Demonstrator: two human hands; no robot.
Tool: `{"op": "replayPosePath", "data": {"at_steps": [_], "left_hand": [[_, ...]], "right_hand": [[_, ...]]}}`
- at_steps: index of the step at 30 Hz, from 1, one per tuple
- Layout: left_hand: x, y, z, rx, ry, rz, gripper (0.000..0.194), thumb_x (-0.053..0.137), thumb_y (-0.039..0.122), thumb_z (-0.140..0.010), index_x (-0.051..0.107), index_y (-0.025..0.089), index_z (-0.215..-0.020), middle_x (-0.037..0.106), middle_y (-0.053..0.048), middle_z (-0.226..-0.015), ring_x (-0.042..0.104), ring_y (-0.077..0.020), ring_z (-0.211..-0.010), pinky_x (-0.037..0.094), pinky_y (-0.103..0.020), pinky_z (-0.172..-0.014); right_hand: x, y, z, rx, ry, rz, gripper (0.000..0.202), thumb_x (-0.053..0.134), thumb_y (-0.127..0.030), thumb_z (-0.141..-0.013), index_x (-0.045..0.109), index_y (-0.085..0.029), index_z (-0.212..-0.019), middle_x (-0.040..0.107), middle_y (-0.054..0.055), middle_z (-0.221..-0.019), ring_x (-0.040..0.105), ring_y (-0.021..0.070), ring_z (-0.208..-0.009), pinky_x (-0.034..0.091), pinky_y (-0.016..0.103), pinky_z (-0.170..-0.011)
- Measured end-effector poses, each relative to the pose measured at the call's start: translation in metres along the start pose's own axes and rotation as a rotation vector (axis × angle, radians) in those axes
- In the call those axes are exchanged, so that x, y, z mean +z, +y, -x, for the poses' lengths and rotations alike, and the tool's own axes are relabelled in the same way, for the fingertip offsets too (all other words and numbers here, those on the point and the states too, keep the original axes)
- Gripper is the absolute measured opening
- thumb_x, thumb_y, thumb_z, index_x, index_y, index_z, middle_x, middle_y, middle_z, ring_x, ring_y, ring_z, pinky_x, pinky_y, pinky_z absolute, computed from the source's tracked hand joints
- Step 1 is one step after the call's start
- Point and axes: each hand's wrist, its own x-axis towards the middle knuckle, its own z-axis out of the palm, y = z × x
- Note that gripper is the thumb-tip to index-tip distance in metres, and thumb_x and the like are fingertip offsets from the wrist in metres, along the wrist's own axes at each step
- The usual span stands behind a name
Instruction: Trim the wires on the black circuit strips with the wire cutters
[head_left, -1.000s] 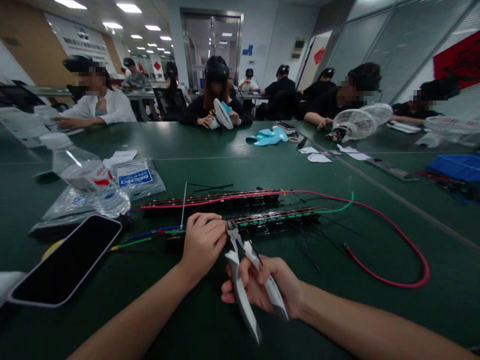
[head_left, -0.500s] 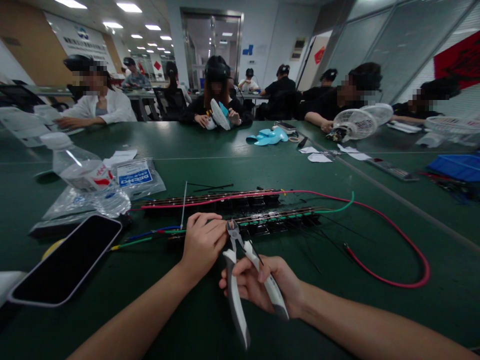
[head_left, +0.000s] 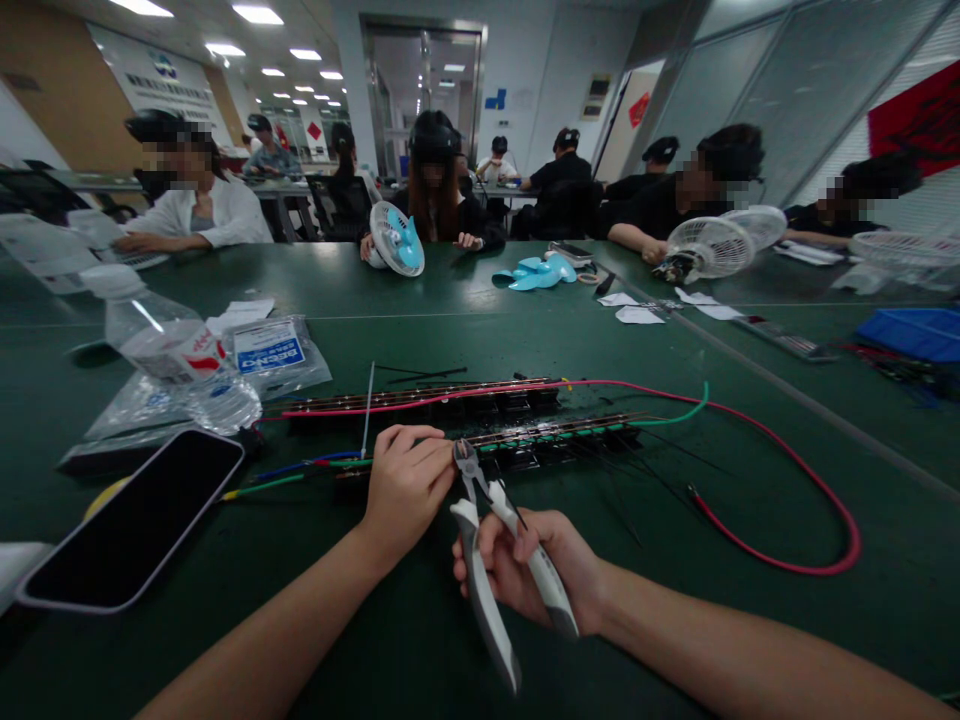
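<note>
Head view: the right hand [head_left: 551, 565] has its grip closed around a pair of grey-and-white pliers [head_left: 474, 555], whose handles stand spread apart. The pliers' head points away from the person, at the near edge of the near strip [head_left: 559, 440] and just beside the fingertips of the left hand [head_left: 409, 490]; whether it touches the strip is unclear. The left hand lies over the left part of that strip, fingers bent, and how firmly its grip closes cannot be told.

Both strips lie left to right on the green tabletop [head_left: 600, 340], the far strip [head_left: 525, 400] roughly parallel and just behind. A green wire [head_left: 679, 416] runs along the near one and bends up past its right end. A red cable [head_left: 834, 568] crosses the far one and curls back on the right. Left of the strips lie a phone [head_left: 135, 520] and, farther off, a bottle [head_left: 161, 345].
</note>
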Motion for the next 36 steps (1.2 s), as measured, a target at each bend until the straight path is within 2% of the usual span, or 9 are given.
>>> {"op": "replayPosePath", "data": {"at_steps": [5,9,14,19,23,28,36], "left_hand": [[0.0004,0.0002,0.0005,-0.004,-0.002,0.003,0.017,0.054,0.019,-0.088,0.070,0.023,-0.089,0.074,-0.001,-0.090,0.061,-0.0229,-0.095,0.035,-0.044,-0.089],[0.0015,-0.0004,0.0012,-0.002,-0.008,0.004,0.016,0.054,0.019,-0.088,0.070,0.023,-0.089,0.074,-0.001,-0.091,0.060,-0.0233,-0.096,0.035,-0.044,-0.089],[0.0010,-0.0003,0.0006,-0.003,-0.015,0.010,0.016,0.054,0.019,-0.089,0.069,0.023,-0.090,0.074,-0.001,-0.092,0.060,-0.0236,-0.097,0.034,-0.045,-0.089],[0.0006,-0.0003,0.0011,-0.006,-0.012,0.010,0.017,0.053,0.019,-0.089,0.070,0.022,-0.089,0.074,-0.001,-0.092,0.060,-0.0236,-0.097,0.034,-0.044,-0.089],[0.0003,0.0001,0.0012,-0.008,-0.018,0.007,0.016,0.054,0.019,-0.089,0.069,0.022,-0.088,0.074,0.000,-0.092,0.060,-0.0230,-0.097,0.034,-0.044,-0.089],[0.0009,-0.0007,0.0014,0.000,-0.031,-0.001,0.016,0.053,0.019,-0.090,0.069,0.022,-0.089,0.074,0.000,-0.092,0.060,-0.0227,-0.098,0.033,-0.044,-0.090],[0.0013,-0.0008,0.0017,0.007,-0.026,0.000,0.017,0.052,0.020,-0.091,0.069,0.023,-0.090,0.074,0.000,-0.093,0.060,-0.0232,-0.098,0.033,-0.044,-0.090]], "right_hand": [[0.0003,-0.0010,-0.0004,-0.004,-0.013,0.006,0.022,0.048,-0.013,-0.055,0.065,-0.010,-0.069,0.063,0.012,-0.091,0.060,0.0222,-0.087,0.041,0.038,-0.086],[0.0017,-0.0019,-0.0006,0.016,-0.044,-0.011,0.015,0.048,-0.013,-0.056,0.059,-0.011,-0.066,0.061,0.011,-0.090,0.061,0.0242,-0.088,0.041,0.043,-0.088],[0.0010,-0.0012,-0.0006,0.026,-0.064,-0.028,0.008,0.049,-0.014,-0.060,0.051,-0.014,-0.068,0.062,0.010,-0.092,0.062,0.0239,-0.085,0.042,0.042,-0.084],[0.0008,-0.0019,-0.0008,0.054,-0.053,-0.031,0.031,0.048,-0.017,-0.062,0.055,-0.016,-0.092,0.065,0.011,-0.098,0.062,0.0224,-0.086,0.041,0.040,-0.085],[0.0045,-0.0045,0.0005,0.154,-0.081,-0.008,0.049,0.046,-0.024,-0.063,0.055,-0.011,-0.109,0.066,0.014,-0.101,0.062,0.0250,-0.092,0.037,0.043,-0.090],[0.0073,-0.0065,0.0034,0.270,-0.121,-0.037,0.055,0.041,-0.031,-0.065,0.056,-0.009,-0.113,0.065,0.015,-0.106,0.060,0.0307,-0.098,0.034,0.053,-0.093],[0.0054,-0.0081,0.0036,0.332,-0.138,-0.069,0.055,0.039,-0.032,-0.066,0.055,-0.008,-0.113,0.065,0.015,-0.103,0.060,0.0306,-0.096,0.037,0.053,-0.088]]}}
